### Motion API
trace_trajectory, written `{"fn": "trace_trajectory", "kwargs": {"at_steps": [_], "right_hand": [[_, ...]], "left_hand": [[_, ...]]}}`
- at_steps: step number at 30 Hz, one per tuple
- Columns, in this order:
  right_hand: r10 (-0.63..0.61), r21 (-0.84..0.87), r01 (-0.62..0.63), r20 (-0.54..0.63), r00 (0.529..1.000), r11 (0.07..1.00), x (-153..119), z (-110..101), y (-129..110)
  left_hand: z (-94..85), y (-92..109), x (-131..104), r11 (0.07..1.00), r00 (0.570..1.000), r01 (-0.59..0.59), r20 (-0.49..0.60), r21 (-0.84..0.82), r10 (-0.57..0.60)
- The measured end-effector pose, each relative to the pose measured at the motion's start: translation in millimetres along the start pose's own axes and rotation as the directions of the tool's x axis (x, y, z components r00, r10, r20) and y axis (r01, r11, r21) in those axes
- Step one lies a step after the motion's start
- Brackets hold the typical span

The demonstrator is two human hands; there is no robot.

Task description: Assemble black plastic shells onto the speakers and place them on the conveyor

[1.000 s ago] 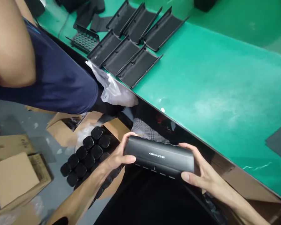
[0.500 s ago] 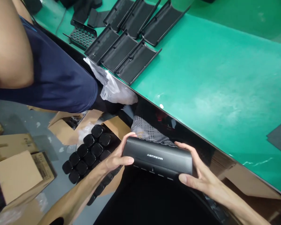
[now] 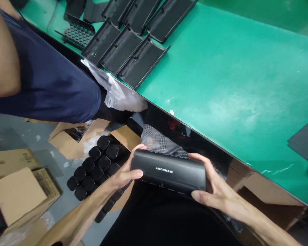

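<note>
A long black casing (image 3: 169, 172) with rounded edges and the white word MERKURY, seen upside down, is held level between my two hands below the table edge. My left hand (image 3: 128, 172) grips its left end, thumb on the face and fingers over the upper edge. At the right end, my right hand (image 3: 212, 188) holds it the same way, thumb near the lower corner. Several curved black shell pieces (image 3: 143, 61) lie in rows on the green table (image 3: 228, 95). Beside them is a black perforated piece (image 3: 79, 34).
At the left stands another person in a dark blue garment (image 3: 53, 75). A clear plastic bag (image 3: 118, 95) hangs at the table edge. Black rounded parts (image 3: 96, 173) are stacked below, near open cardboard boxes (image 3: 17, 194). A flat dark sheet (image 3: 305, 140) lies at the right.
The view has shifted slightly, so the table pieces appear further up and left. Both hands keep hold of the casing, which appears a little further left in view.
</note>
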State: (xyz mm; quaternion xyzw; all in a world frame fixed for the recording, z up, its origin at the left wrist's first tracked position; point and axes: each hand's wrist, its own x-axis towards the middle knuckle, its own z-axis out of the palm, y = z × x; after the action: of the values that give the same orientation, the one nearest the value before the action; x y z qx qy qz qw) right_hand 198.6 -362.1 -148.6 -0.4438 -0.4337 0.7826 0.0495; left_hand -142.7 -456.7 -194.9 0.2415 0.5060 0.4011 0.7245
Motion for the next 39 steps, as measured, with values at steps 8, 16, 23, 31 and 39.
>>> {"fn": "trace_trajectory", "kwargs": {"at_steps": [8, 16, 23, 31, 39], "right_hand": [[0.005, -0.047, -0.005, 0.017, 1.000, 0.999, -5, -3, 4], [0.020, 0.044, -0.018, -0.047, 0.999, 0.999, -6, 4, 6], [-0.010, -0.079, 0.002, -0.100, 0.995, 0.997, -1, -4, 15], [0.133, 0.095, -0.116, -0.200, 0.971, 0.989, 33, -19, 25], [0.161, 0.237, -0.079, -0.352, 0.922, 0.968, 56, -7, 39]], "left_hand": [[11.7, 9, -3, 1.000, 1.000, 0.026, -0.011, -0.017, -0.026], [17.5, 16, 0, 0.999, 0.999, 0.029, -0.015, -0.023, -0.029], [27.9, 14, 6, 0.999, 0.990, 0.032, -0.137, -0.016, -0.034], [35.8, 37, 29, 0.967, 0.930, 0.253, -0.268, -0.024, -0.250], [33.4, 35, 42, 0.920, 0.885, 0.326, -0.273, -0.218, -0.378]]}}
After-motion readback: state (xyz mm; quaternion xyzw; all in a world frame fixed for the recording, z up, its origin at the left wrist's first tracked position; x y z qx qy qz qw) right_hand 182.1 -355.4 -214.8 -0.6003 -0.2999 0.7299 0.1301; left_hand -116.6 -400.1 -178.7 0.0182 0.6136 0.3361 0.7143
